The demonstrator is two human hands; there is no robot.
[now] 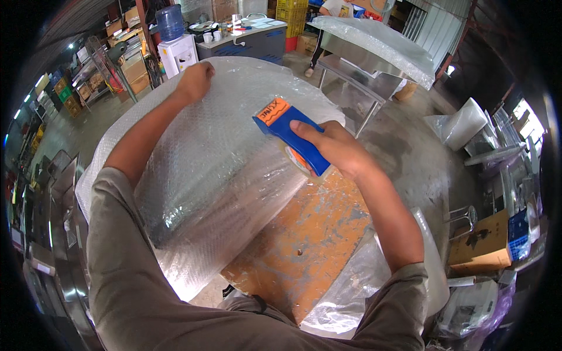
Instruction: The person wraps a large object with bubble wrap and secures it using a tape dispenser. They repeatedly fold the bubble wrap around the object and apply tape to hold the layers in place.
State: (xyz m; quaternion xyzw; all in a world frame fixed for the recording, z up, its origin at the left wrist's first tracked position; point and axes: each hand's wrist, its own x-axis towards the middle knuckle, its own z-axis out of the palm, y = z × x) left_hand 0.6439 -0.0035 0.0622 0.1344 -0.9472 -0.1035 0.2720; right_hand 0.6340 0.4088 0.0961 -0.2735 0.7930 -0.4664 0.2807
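A large sheet of clear bubble wrap [199, 140] lies over a broad object in front of me; what it covers is mostly hidden. At the wrap's far left part, my left hand [196, 83] is closed with its fingers curled down; whether it pinches the wrap or something else is hidden. My right hand [344, 151] grips a blue packing tape dispenser [305, 144] with an orange end, tilted above the wrap's right side. A roll of tape shows under its body. Below it lies a worn orange-brown board [310, 240], partly beneath the wrap.
Loose plastic film [345, 292] lies at the board's near right. Far right, a bubble-wrapped metal piece [380, 44] rests on a steel table [366, 79], with a person [338, 8] behind. A water dispenser [177, 54] stands far left; a cardboard box [481, 244] sits at right.
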